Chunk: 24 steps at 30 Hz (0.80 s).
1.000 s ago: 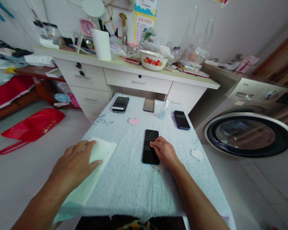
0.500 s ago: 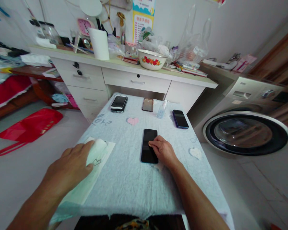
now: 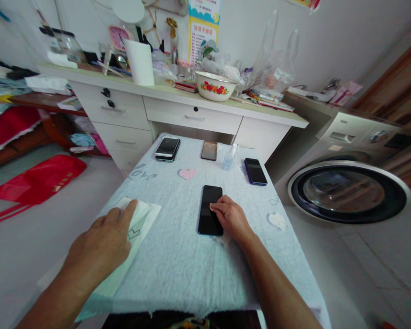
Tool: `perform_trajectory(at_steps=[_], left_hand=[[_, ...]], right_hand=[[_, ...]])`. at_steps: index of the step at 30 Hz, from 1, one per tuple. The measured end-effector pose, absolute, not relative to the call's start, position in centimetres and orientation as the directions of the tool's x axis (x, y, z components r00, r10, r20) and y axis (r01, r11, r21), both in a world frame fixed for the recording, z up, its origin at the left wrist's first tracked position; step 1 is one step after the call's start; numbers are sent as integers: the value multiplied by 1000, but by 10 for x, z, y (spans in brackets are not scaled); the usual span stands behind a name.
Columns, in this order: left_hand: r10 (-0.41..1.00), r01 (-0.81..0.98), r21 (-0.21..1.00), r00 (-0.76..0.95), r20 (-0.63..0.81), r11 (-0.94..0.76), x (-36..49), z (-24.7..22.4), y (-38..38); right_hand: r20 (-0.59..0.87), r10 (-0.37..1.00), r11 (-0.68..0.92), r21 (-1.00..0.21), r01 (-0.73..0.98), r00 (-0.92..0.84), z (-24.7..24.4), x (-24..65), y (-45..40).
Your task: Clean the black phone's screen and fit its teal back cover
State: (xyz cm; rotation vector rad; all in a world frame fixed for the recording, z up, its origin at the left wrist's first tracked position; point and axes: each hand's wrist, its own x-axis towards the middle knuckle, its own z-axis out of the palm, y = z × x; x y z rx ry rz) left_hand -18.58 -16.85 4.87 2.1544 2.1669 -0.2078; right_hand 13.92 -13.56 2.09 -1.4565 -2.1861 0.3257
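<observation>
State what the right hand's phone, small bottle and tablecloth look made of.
Phone: probably glossy glass in front, given its smooth black face.
Small bottle: smooth, probably plastic, being transparent; glass is possible.
Tablecloth: matte, soft-looking fabric, given its creases and fuzzy edge.

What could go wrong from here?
The black phone under the right hand lies on a cloth, so sideways pressure might slide it. The blue-edged phone sits near the table's right edge and could fall if the cloth were tugged. The paper under the left hand lies by the left edge and might slip off.
</observation>
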Motion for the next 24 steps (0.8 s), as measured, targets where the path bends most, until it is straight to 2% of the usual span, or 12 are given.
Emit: perform_trajectory(at_steps=[9, 14, 18, 21, 24], left_hand=[[989, 996, -94, -8, -145, -6, -184, 52, -167], [980, 999, -20, -30, -194, 27, -194, 60, -159], [951, 994, 55, -70, -300, 91, -200, 81, -152], [930, 992, 66, -81, -358, 112, -200, 92, -149], [957, 990, 51, -111, -269, 129, -199, 94, -149]], right_hand=[[265, 914, 400, -469, 788, -306, 21, 139, -136], [273, 913, 401, -471, 786, -303, 19, 139, -136], [264, 917, 392, -469, 791, -298, 19, 139, -136], [267, 916, 395, -468, 791, -299, 21, 139, -136], [270, 916, 395, -471, 789, -298, 22, 139, -137]])
